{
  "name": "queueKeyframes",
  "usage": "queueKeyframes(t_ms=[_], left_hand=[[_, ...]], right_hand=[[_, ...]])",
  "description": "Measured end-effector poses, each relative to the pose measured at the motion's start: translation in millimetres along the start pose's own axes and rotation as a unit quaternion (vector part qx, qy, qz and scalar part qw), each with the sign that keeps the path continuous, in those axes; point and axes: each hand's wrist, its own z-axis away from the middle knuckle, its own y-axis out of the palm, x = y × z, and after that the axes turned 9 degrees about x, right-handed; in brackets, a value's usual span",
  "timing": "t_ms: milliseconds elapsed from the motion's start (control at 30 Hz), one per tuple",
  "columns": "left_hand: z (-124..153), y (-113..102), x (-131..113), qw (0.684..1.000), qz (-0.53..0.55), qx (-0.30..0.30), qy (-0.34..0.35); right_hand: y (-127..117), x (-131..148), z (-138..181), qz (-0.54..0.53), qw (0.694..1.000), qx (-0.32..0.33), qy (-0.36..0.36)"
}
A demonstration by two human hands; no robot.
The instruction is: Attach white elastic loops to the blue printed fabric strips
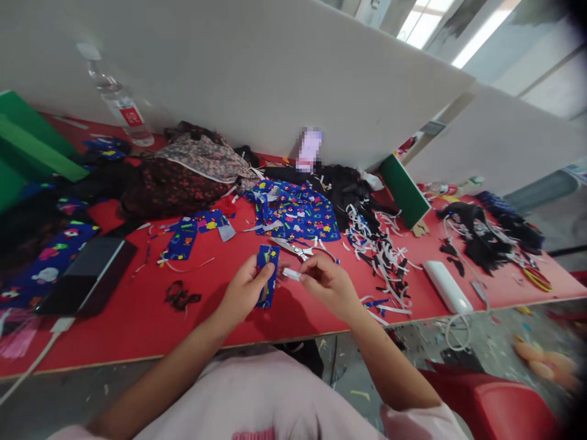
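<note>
While 2 hands [252, 284] work, scissors [299, 252] lie beyond, scraps [386, 264] rightward.

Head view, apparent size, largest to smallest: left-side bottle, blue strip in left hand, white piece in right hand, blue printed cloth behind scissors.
1. Blue printed cloth
2. Left-side bottle
3. Blue strip, partly covered by left hand
4. White piece, right hand
</note>
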Motion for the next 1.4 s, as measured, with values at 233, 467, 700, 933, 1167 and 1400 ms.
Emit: queueKeyframes(t_ms=[233, 467, 700, 933, 1167, 1400], left_hand=[[4, 2, 0, 0.999, 0.035, -0.009, 0.004], [7, -1, 1, 0.999, -0.036, -0.020, 0.004], [13, 4, -2, 0.959, -0.272, -0.063, 0.054], [15, 5, -8, 0.965, -0.256, -0.065, 0.003], [14, 8, -7, 0.955, -0.288, -0.068, 0.013], [15, 9, -8, 0.951, -0.299, -0.065, 0.038]], right_hand=[[2, 6, 0, 0.124, 0.991, 0.050, -0.030], [-3, 15, -2, 0.115, 0.992, 0.052, -0.027], [2, 30, -22, 0.024, 0.994, 0.096, 0.049], [14, 27, -32, 0.032, 0.994, 0.094, 0.034], [14, 30, -32, 0.064, 0.994, 0.084, 0.040], [14, 30, -32, 0.086, 0.993, 0.072, 0.043]])
